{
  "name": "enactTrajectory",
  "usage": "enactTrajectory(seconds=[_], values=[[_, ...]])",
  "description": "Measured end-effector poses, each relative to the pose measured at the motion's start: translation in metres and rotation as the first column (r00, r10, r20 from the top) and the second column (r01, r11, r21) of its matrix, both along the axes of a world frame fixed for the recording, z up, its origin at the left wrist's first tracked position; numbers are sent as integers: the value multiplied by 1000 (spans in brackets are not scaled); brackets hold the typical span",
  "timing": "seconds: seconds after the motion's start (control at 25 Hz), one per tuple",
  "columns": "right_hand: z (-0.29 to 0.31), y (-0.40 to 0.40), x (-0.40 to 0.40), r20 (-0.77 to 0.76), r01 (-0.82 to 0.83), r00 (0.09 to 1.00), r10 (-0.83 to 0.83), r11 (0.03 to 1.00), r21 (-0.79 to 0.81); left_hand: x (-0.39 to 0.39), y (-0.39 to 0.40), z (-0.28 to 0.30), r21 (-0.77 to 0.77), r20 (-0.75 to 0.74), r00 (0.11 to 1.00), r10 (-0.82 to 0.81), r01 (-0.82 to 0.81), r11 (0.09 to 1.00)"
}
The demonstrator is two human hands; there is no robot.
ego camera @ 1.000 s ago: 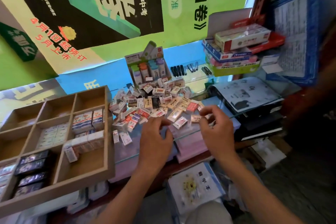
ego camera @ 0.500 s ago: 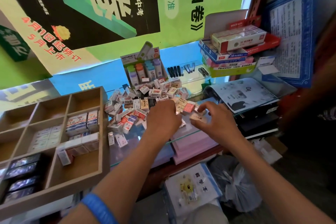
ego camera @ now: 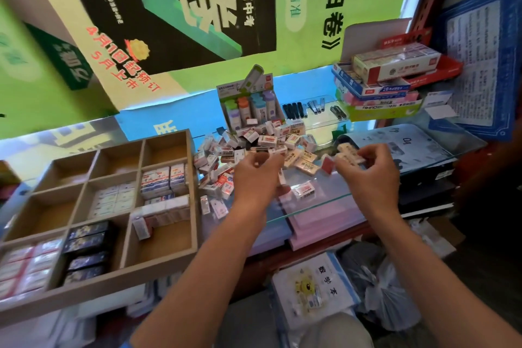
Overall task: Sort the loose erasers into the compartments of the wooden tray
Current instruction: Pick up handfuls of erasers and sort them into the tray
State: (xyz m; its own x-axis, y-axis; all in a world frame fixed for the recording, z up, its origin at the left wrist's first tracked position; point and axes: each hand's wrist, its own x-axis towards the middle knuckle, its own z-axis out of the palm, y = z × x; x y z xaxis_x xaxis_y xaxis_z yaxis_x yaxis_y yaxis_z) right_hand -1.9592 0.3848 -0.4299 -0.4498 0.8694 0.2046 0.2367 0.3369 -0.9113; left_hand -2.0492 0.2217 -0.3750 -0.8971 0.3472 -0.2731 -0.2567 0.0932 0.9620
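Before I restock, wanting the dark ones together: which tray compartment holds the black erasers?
The front middle compartment; its black erasers stand apart from the white packs in the neighbouring compartments.

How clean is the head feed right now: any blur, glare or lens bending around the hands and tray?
Head view: wide-angle bending tilts the poster and the wooden tray; left hand and loose erasers are softly motion-blurred; the erasers held in the right hand are legible only as pale blocks; the glass counter edge reflects mildly; lighting is otherwise even.
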Motion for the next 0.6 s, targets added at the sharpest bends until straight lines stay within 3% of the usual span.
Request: enactTrajectory(seconds=[0.08, 0.16, 0.28, 0.4, 0.52, 0.6], values=[[20, -28, 1, -156, -145, 978, 138, 989, -38, 3, -25, 7, 230, 305, 952, -2, -72, 970], [41, -68, -2, -237, -435, 879, 414, 899, -42, 3, -55, 10, 393, 469, 877, -107, -99, 914], [64, -124, -21, -57, -789, 611, 790, 613, 31, -7, -101, 13, 501, 492, 814, -310, 27, 865], [79, -156, -39, 136, -907, 422, 897, 419, 50, -19, -138, 15, 476, 484, 809, -333, 76, 876], [81, -171, -51, 236, -868, 496, 836, 481, 122, -24, -162, 13, 503, 528, 807, -264, -47, 863], [76, -167, -54, 87, -757, 652, 753, 640, 137, -24, -166, 11, 555, 563, 790, -243, -144, 820]])
